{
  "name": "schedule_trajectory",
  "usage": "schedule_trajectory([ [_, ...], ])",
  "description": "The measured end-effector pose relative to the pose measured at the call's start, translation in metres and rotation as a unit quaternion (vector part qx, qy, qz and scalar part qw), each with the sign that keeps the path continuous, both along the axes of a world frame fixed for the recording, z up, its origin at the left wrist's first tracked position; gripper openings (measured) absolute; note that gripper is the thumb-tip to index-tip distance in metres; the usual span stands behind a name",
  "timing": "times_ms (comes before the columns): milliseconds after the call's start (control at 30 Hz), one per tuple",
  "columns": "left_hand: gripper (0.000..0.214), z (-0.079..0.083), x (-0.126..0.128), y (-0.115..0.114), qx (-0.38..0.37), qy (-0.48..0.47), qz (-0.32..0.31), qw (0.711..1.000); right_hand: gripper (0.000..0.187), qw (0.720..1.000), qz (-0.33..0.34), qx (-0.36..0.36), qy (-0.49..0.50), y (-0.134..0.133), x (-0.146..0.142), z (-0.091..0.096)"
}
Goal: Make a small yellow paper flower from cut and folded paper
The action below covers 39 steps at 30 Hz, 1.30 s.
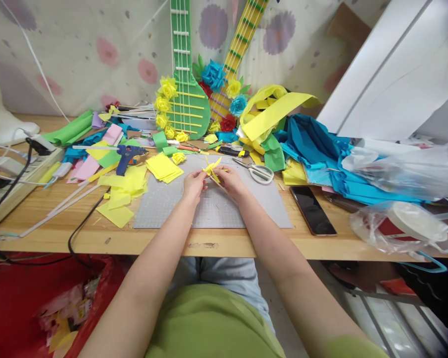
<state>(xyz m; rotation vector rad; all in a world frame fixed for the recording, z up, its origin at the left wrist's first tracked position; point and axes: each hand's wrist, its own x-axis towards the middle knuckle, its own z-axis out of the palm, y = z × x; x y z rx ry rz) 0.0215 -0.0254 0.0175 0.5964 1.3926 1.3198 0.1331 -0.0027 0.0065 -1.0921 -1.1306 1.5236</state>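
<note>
Between my two hands, above the grey cutting mat (pixel 164 209), is a small yellow paper flower (pixel 211 168) with narrow pointed petals. My left hand (pixel 195 185) pinches it from the left, fingers closed. From the right, my right hand (pixel 228 180) closes its fingers on the petals. Just right of that hand, white-handled scissors (pixel 260 173) lie on the mat. A finished yellow paper rose (pixel 178 158) and a stack of yellow paper squares (pixel 164 167) sit to the left of my hands.
A blue glue gun (pixel 126 156) rests on paper scraps at left. Behind stand a green paper-covered lute (pixel 188 109) and a yellow one (pixel 239 44), both with flowers. A phone (pixel 313 211) and a bagged cup (pixel 406 226) are at right. A power strip (pixel 23 184) with cables is far left.
</note>
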Motion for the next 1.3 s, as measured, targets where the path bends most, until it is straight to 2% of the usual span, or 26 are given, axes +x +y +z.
schedule_trajectory([
  [167, 0.003, 0.003, 0.008, 0.001, 0.027, 0.058, 0.000, 0.998, 0.019, 1.000, -0.016, 0.011, 0.024, -0.002, 0.000, 0.000],
  [467, 0.006, 0.000, 0.013, 0.003, 0.047, 0.004, 0.011, 0.999, 0.024, 0.997, -0.051, 0.051, 0.037, 0.001, -0.001, -0.011],
  [733, 0.010, 0.000, 0.011, 0.003, 0.019, -0.066, 0.030, 0.997, 0.024, 0.995, -0.072, 0.046, 0.050, 0.003, -0.003, -0.014],
  [933, 0.016, 0.001, 0.011, 0.002, 0.017, -0.019, 0.035, 0.999, 0.023, 0.992, -0.064, 0.032, 0.105, 0.005, -0.003, -0.017],
  [1167, 0.016, -0.007, 0.011, 0.003, 0.031, -0.064, 0.008, 0.997, 0.024, 0.993, -0.045, 0.058, 0.092, 0.006, -0.001, -0.018],
  [1300, 0.018, -0.008, 0.010, 0.003, 0.034, -0.084, -0.006, 0.996, 0.025, 0.991, -0.068, 0.094, 0.061, 0.005, -0.001, -0.016],
])
